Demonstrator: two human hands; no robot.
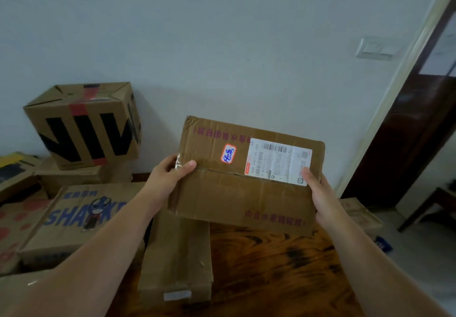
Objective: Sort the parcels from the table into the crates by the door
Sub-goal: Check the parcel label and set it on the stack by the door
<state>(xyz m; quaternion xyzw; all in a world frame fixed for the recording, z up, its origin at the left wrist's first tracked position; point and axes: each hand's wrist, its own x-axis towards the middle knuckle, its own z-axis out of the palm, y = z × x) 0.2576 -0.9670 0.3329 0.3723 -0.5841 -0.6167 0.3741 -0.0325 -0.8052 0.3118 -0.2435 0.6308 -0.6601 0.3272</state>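
Forearms (86, 255): two, entering from the lower corners of the frame. Table (271, 267): dark wood, lower centre, carrying a plain parcel (175, 255). Held parcel (237, 193): flat carton at centre frame, hanging clear of the table, top face tilting toward the camera, probably for reading. Left hand (165, 178), right hand (323, 200): clamping opposite ends, thumbs pressing on top, fingers hiding underneath. Shipping label (276, 161): corner sitting under the right thumb. Crates: not showing.

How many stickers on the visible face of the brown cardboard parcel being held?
2 on the brown cardboard parcel: a white rectangular shipping label at its right, partly under the right hand; a small red-rimmed handwritten sticker near the middle. Hidden faces may carry more.
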